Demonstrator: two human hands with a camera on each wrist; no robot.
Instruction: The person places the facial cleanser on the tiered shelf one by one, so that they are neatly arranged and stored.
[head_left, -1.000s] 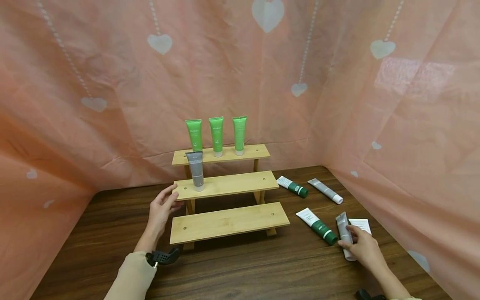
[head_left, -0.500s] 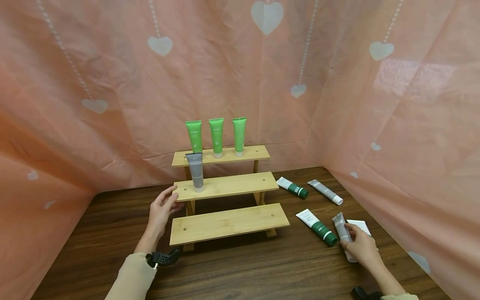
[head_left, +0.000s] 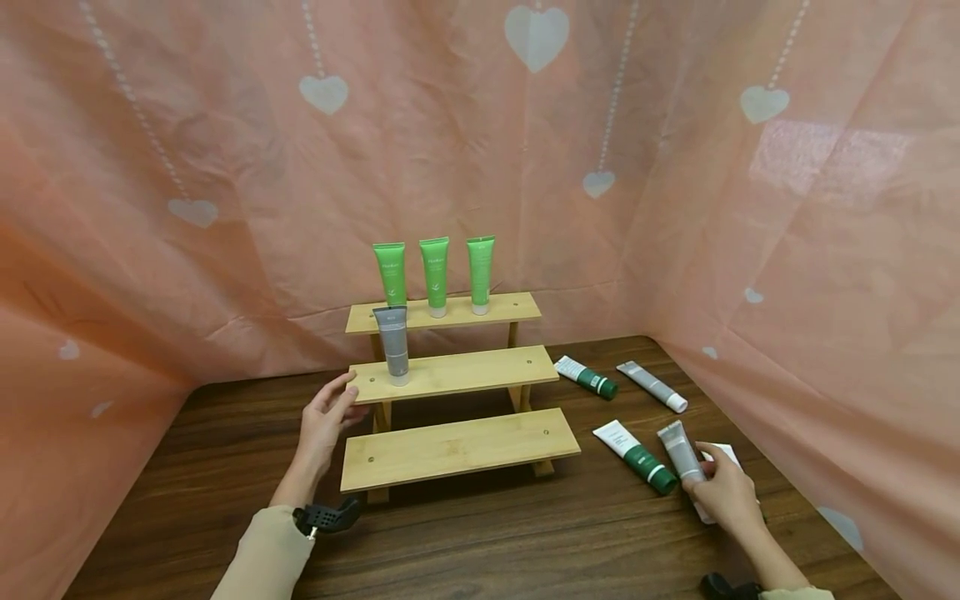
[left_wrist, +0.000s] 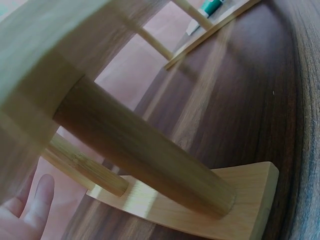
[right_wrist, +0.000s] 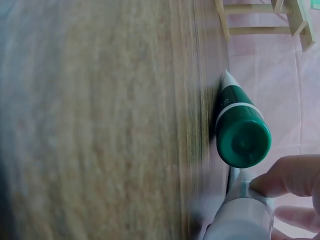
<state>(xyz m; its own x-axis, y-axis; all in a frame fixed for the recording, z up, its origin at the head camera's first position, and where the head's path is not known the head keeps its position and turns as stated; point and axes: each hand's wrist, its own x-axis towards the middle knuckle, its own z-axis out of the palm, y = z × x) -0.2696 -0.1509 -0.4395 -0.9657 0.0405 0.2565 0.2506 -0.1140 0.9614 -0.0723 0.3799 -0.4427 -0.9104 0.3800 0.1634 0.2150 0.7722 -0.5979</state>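
1. Bench (head_left: pixel 517 546) is topped in dark wood grain; three-tier wooden stand (head_left: pixel 450 454) is set on it.
2. Right hand (head_left: pixel 726 493) is clamped on held grey tube (head_left: pixel 679 447), pinched between thumb and fingers toward its white cap (right_wrist: pixel 240 226). Tube is located at bench's right side, crimped end pointed away; whether it is lifted clear cannot be told.
3. Partly covered white tube (head_left: pixel 729 451) is mostly hidden by the same hand.
4. Near green-and-white tube (head_left: pixel 636 458) is laid just left of held grey tube; its green cap (right_wrist: pixel 244 142) is shown large in right wrist view.
5. Far green-and-white tube (head_left: pixel 587 377) and far grey tube (head_left: pixel 654 388) are laid farther back, right of stand.
6. Left hand (head_left: pixel 321 421) is rested at left end of middle tier (head_left: pixel 480 372), end touched by fingertips; whether it is gripped cannot be told.
7. Standing grey tube (head_left: pixel 394 346) is placed cap-down on middle tier, toward left.
8. Three green tubes (head_left: pixel 437 279) are stood in a row on top tier (head_left: pixel 513 305).
9. Pink curtain (head_left: pixel 450 167) is printed with pale hearts.
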